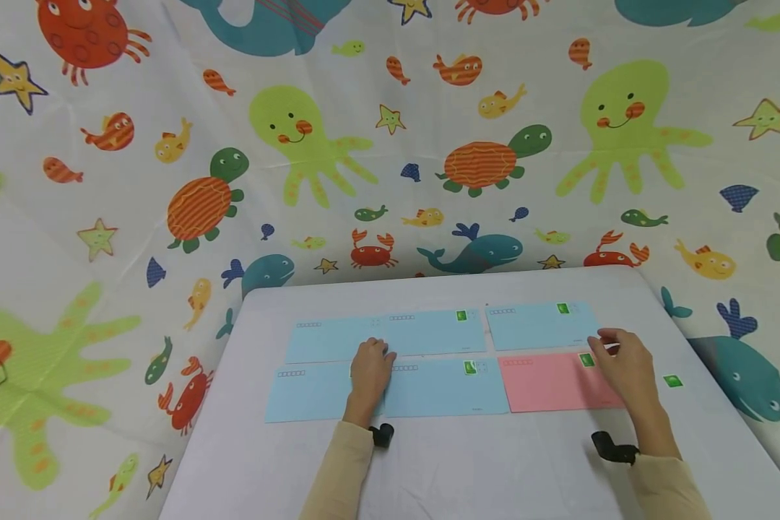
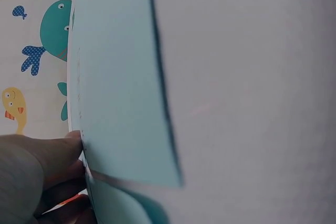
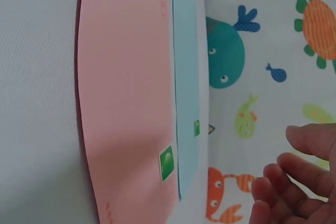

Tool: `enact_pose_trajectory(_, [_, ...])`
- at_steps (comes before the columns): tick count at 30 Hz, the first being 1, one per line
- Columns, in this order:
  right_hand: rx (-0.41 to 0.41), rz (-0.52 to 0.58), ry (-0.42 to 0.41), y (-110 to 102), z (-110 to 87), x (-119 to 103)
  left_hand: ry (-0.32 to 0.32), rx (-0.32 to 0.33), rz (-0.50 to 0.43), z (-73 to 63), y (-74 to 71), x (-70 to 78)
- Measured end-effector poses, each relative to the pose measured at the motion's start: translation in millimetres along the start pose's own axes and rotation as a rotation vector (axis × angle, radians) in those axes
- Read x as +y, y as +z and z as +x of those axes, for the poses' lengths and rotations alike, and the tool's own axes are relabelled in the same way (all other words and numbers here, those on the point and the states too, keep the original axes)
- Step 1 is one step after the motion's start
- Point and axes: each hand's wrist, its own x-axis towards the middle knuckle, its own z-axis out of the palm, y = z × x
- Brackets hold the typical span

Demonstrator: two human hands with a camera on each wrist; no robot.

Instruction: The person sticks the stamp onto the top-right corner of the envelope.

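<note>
My left hand (image 1: 370, 372) is over the inner ends of two blue envelopes, the lower left one (image 1: 308, 393) and the lower middle one (image 1: 445, 393). Its fingertips reach the lower edge of the upper left blue envelope (image 1: 328, 341). In the left wrist view, the thumb and loosely bent fingers show at the envelopes' far edge; nothing is seen between them. Above the right end of a pink envelope (image 1: 552, 386) hovers my right hand (image 1: 627, 368), fingers relaxed and holding nothing. Green stamps mark the pink envelope's corner (image 3: 166, 163) and several blue ones.
A loose green stamp (image 1: 672, 380) lies on the white table (image 1: 494, 469), right of the right hand. Two more blue envelopes, upper middle (image 1: 435, 336) and upper right (image 1: 536, 328), lie in the back row. A sea-animal cloth (image 1: 390, 159) hangs behind the table.
</note>
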Motion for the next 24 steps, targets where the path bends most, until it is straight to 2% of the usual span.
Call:
enact_pose_trajectory(6, [0.005, 0.008, 0.034, -7, -3.0, 12, 0.010, 0.010, -0.001, -0.1, -0.6, -0.1])
enact_pose_trajectory(13, [0.053, -0.003, 0.076, -13, -3.2, 21, 0.013, 0.004, 0.004, 0.4, -1.5, -0.4])
enact_pose_trajectory(24, [0.048, -0.023, 0.163, -24, -1.3, 38, 0.015, 0.013, 0.008, -0.9, -1.3, 1.3])
